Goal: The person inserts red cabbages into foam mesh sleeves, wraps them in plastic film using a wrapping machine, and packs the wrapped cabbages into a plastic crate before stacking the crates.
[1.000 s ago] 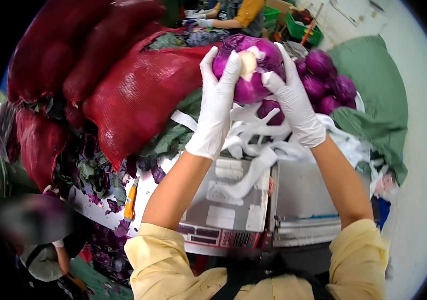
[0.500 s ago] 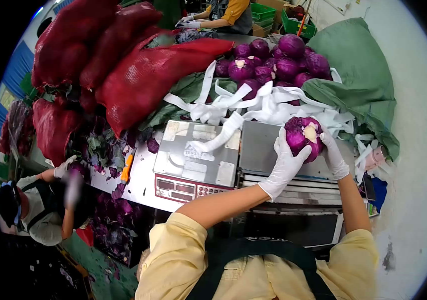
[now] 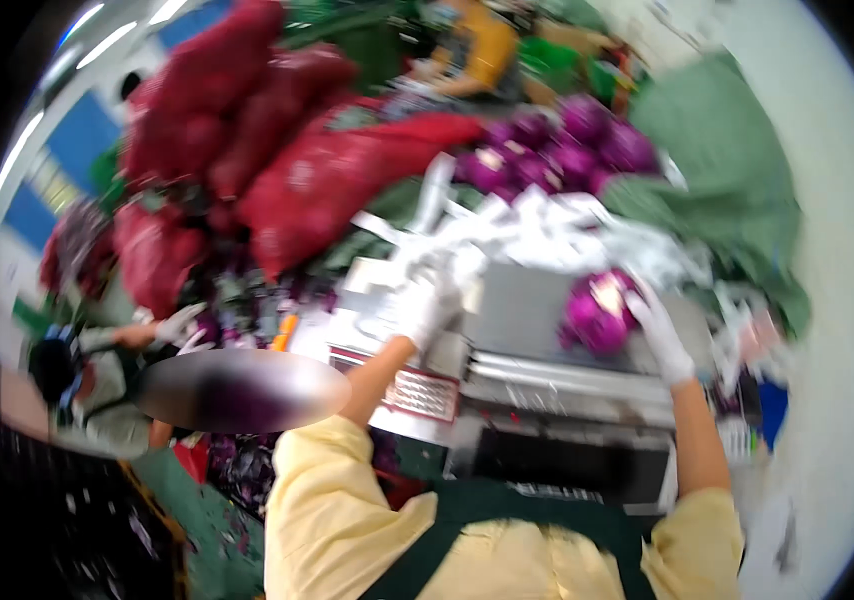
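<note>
A purple cabbage (image 3: 597,312), its pale cut stem facing up, rests on the grey metal plate (image 3: 515,315) on the right. My right hand (image 3: 661,330), in a white glove, is against the cabbage's right side. Over the scale (image 3: 362,305) to the left is my left hand (image 3: 431,308), also gloved, beside white strips (image 3: 547,235); motion blur hides its fingers and whether they hold anything.
Purple cabbages (image 3: 577,150) lie piled behind the strips, beside a green sack (image 3: 737,170). Red mesh sacks (image 3: 337,180) fill the back left. An orange knife (image 3: 286,330) lies left of the scale. One person works at the left, another at the back.
The cabbage came down from my raised hands onto the metal plate. My left hand has left it and moved left over the scale, while my right hand stays at its side.
</note>
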A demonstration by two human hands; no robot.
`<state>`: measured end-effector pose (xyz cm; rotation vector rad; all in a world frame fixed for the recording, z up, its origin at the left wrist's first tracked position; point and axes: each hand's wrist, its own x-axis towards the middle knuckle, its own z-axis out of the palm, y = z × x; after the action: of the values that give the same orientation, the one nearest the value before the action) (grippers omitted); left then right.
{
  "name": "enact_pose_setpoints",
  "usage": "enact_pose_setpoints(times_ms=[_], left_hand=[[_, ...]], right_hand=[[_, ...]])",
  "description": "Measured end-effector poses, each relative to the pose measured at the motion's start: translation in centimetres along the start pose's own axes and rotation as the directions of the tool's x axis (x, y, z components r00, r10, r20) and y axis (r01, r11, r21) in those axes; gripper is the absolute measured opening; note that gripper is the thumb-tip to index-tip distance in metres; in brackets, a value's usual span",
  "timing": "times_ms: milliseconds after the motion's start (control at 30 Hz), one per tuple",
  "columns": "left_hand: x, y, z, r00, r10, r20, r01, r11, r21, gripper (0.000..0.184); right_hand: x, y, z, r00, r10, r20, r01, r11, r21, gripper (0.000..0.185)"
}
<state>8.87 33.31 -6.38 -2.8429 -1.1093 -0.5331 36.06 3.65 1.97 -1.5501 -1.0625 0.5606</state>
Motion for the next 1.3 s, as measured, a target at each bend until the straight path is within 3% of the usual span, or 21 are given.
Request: enact_pose_setpoints(times_ms=[67, 133, 233, 267, 300, 333, 367, 467, 533, 567, 600, 667, 733, 800, 867, 933, 967, 1067, 1133, 1200, 1300], left_hand=[[0.1, 0.6, -2.2, 0.987, -0.058, -0.147, 0.057, 0.998, -0.011, 0.028], [-0.7, 0.2, 3.1, 0.970, -0.221, -0.099, 0.171, 0.916, -0.362, 0.022], [1.2, 1.0, -2.0, 0.930, -0.235, -0.282, 0.036, 0.824, -0.566, 0.036], [1.5, 2.0, -7.1, 0.892, -0.301, -0.337, 0.015, 0.765, -0.644, 0.037], [1.1, 3.8, -12.3, 0.937, -0.349, -0.003, 0.125, 0.343, -0.931, 0.040], [0.9, 5.2, -12.9, 0.952, -0.305, -0.030, 0.048, 0.244, -0.969, 0.045], [-1.5, 6.2, -17.8, 0.919, -0.085, 0.384, 0.384, -0.014, -0.923, 0.048], [-7.4, 12.5, -23.0, 0.866, 0.239, 0.439, 0.466, -0.069, -0.882, 0.033], [-10.9, 16.1, -21.9, 0.842, 0.388, 0.376, 0.476, -0.203, -0.856, 0.036], [-12.4, 18.1, -19.6, 0.879, 0.390, 0.276, 0.404, -0.299, -0.864, 0.036], [-13.3, 19.0, -17.9, 0.785, 0.445, 0.432, 0.550, -0.178, -0.816, 0.039], [-15.6, 20.4, -17.6, 0.844, 0.434, 0.315, 0.460, -0.285, -0.841, 0.042], [-16.6, 21.0, -16.3, 0.815, 0.449, 0.366, 0.511, -0.262, -0.818, 0.046], [-17.1, 21.3, -17.7, 0.911, 0.342, 0.229, 0.352, -0.357, -0.865, 0.047], [-18.0, 22.7, -16.7, 0.895, 0.360, 0.263, 0.377, -0.296, -0.878, 0.047], [-19.6, 23.8, -17.8, 0.884, 0.433, 0.175, 0.306, -0.255, -0.917, 0.040], [-19.8, 24.0, -17.3, 0.779, 0.540, 0.318, 0.514, -0.260, -0.817, 0.040], [-20.6, 23.6, -16.8, 0.844, 0.459, 0.278, 0.428, -0.264, -0.865, 0.055], [-19.5, 21.8, -17.9, 0.935, 0.222, 0.277, 0.333, -0.274, -0.902, 0.081], [-18.2, 21.0, -19.3, 0.968, 0.116, 0.223, 0.248, -0.302, -0.921, 0.073], [-16.5, 21.0, -17.5, 0.852, 0.315, 0.417, 0.485, -0.180, -0.856, 0.062]], right_hand=[[-0.3, -2.4, -0.1, 0.999, -0.024, 0.029, 0.026, 0.995, -0.101, 0.059], [-3.1, -1.7, -0.8, 0.999, 0.036, 0.006, -0.034, 0.990, -0.138, 0.058], [-3.6, -7.0, -0.2, 0.991, 0.064, -0.116, -0.107, 0.905, -0.412, 0.061], [-2.9, -5.9, -0.8, 0.979, -0.103, -0.178, -0.005, 0.855, -0.519, 0.059], [-3.0, -8.2, -0.1, 0.971, -0.096, -0.219, 0.002, 0.919, -0.394, 0.057], [-4.0, -10.2, 0.8, 0.963, -0.081, -0.257, 0.012, 0.965, -0.261, 0.055], [-4.6, -10.5, 2.5, 0.965, -0.109, -0.238, 0.046, 0.966, -0.256, 0.055], [-6.3, -13.2, 5.9, 0.976, 0.207, 0.071, -0.217, 0.876, 0.431, 0.058], [-7.5, -12.5, 8.2, 0.999, 0.040, 0.037, -0.054, 0.793, 0.607, 0.055], [-8.1, -13.4, 6.7, 0.991, 0.014, 0.133, -0.069, 0.906, 0.419, 0.046], [-8.3, -12.5, 6.1, 0.989, 0.008, 0.145, -0.069, 0.906, 0.417, 0.046], [-8.7, -10.7, 5.5, 0.996, 0.067, -0.053, -0.014, 0.734, 0.679, 0.037], [-11.0, -15.4, 8.8, 0.981, 0.112, -0.157, 0.002, 0.808, 0.589, 0.039], [-12.4, -16.8, 9.1, 0.954, 0.150, -0.261, -0.004, 0.873, 0.487, 0.041], [-13.7, -14.0, 5.6, 0.930, 0.107, 0.351, -0.262, 0.864, 0.430, 0.043], [-13.7, -9.5, 4.5, 0.973, 0.065, 0.221, -0.152, 0.902, 0.404, 0.052], [-14.4, -10.9, 4.3, 0.982, 0.004, 0.186, -0.068, 0.940, 0.334, 0.051], [-15.1, -10.9, 3.0, 0.995, -0.098, 0.030, 0.084, 0.943, 0.322, 0.051], [-15.3, -10.1, 0.9, 0.968, 0.017, 0.249, -0.023, 0.999, 0.024, 0.044], [-15.8, -9.3, 1.3, 0.881, 0.180, 0.437, -0.139, 0.983, -0.124, 0.040], [-16.7, -9.6, 3.9, 0.891, 0.194, 0.411, -0.130, 0.975, -0.179, 0.045]])
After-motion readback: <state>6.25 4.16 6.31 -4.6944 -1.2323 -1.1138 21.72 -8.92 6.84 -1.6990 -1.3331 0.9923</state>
